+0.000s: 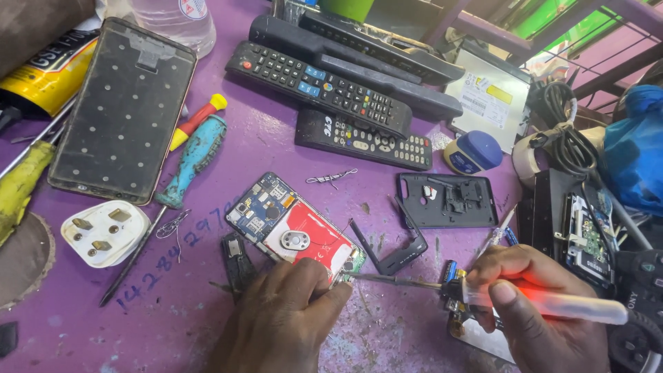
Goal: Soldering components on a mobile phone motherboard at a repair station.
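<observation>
Phone board (293,228) near tabletop's front edge, pinned by left hand (286,314); right hand (532,297) clamped on soldering iron (483,290), tip pointing left at board's right end.

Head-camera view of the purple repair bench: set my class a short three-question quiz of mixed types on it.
1. True or false: the right hand holds a glowing white soldering iron whose tip points at the opened phone with the red battery and blue circuit board.
2. Which hand steadies that phone? A left hand B right hand
3. Fill in: the white three-pin plug lies ___ of the blue-handled screwdriver.

Key: 1 true; 2 A; 3 left
</observation>
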